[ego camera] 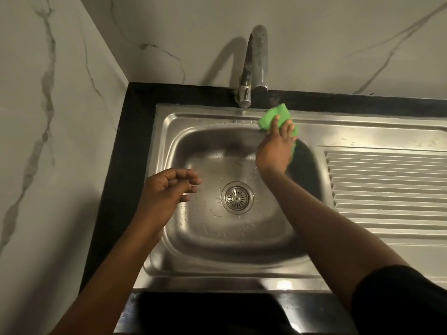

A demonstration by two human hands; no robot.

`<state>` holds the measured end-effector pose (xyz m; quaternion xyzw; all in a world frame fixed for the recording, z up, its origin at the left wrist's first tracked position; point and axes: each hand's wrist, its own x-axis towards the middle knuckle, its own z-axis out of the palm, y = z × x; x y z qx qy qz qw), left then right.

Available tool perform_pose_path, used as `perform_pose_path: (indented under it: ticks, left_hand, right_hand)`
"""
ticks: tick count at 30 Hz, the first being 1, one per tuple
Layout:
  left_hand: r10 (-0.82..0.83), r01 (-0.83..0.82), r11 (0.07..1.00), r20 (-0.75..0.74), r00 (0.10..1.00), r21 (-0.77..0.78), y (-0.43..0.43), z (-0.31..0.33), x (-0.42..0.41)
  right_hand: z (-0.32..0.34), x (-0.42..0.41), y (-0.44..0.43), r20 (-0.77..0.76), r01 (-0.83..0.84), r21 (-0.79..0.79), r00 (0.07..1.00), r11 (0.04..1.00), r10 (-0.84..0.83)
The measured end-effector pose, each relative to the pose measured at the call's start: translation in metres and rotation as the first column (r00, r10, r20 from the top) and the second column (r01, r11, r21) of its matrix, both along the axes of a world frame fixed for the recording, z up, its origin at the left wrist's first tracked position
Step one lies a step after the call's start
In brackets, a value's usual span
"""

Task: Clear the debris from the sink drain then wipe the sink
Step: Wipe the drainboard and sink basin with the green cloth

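Note:
A stainless steel sink (pixel 193 240) fills the middle of the view, with a round metal drain strainer (pixel 237 197) at the bottom of its basin. Water drops lie scattered on the basin floor. My right hand (pixel 275 148) presses a green cloth (pixel 271 117) against the sink's back rim, just right of the tap. My left hand (pixel 167 189) hovers over the basin's left side, fingers loosely curled with nothing in them.
A chrome tap (pixel 254 66) rises from the back edge and curves over the basin. A ribbed draining board (pixel 387 184) extends to the right. Black countertop (pixel 116 165) frames the sink, with marble walls behind and to the left.

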<state>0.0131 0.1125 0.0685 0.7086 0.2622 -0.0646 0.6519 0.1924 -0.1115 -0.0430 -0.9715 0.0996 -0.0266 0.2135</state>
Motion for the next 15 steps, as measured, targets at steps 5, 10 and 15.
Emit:
perform_pose_path:
  ticks: [5,10,15]
  left_hand:
    - [-0.011,0.011,1.0,0.001,1.0,0.006,0.013,-0.001,-0.003]
    - [0.028,-0.029,0.999,0.039,0.999,0.025,0.035,0.002,-0.01]
    - [0.033,-0.034,0.997,0.022,0.999,0.063,0.038,0.005,-0.018]
  right_hand:
    - [0.0,-0.029,0.107,0.021,-0.214,0.126,0.977,0.969,0.213]
    - [0.008,-0.037,0.145,-0.017,-0.247,0.253,0.965,0.935,0.26]
    - [0.018,-0.041,0.153,0.018,-0.625,0.245,0.767,0.741,0.641]
